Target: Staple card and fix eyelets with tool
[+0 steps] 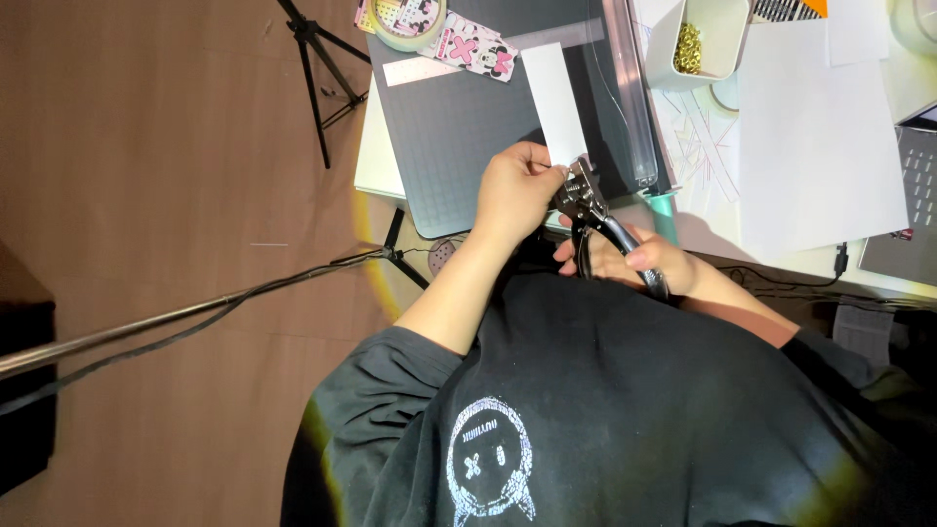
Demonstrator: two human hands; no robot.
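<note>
Pinching the near end of a white paper strip [557,102] between thumb and fingers, my left hand [515,190] holds it steady, closed on the paper. My right hand [639,262] is wrapped around the handles of a metal punch plier [597,220], fingers curled shut about them. The plier's head sits right at the strip's near end, touching my left fingertips; whether its jaws are fully squeezed on the paper I cannot tell.

From the head camera, the strip runs away from me over a dark grey cutting mat [449,137] on a white table [376,156]. At the mat's far edge lie a roll of tape [410,21] and pink patterned cards [475,47]. A clear ruler [630,93] lies along the mat's right side. Beyond it a white cup holding small brass eyelets [689,49] stands near large white sheets [820,137]. A tripod [314,68] stands on the brown floor to the left.
</note>
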